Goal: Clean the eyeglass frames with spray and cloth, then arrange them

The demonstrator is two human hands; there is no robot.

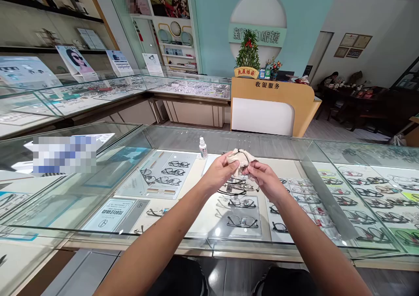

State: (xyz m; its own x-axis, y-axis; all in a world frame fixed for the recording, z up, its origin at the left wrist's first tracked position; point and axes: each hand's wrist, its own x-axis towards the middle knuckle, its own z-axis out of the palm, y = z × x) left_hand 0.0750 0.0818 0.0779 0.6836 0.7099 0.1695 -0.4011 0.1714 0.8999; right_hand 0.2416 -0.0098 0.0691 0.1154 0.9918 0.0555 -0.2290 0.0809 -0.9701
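Observation:
Above the glass display case, my left hand [220,170] pinches a cream cloth [241,157] that is bunched around part of a pair of glasses [258,183]. The dark thin frame shows at the cloth's edge, and one temple curves down below my fingers. My right hand [263,178] has its fingers closed on the glasses beside the cloth. How much of the lenses lies inside the cloth is hidden. A small white bottle [203,148] stands upright on the glass top, to the left of my hands and a little farther away.
The glass display case [183,234] spans the view, with several rows of glasses [173,171] under its top. On the left lies a folded white card [98,141]. Beyond stand a wooden cashier counter [271,95] with a plant [248,53] and more glass cases [193,88].

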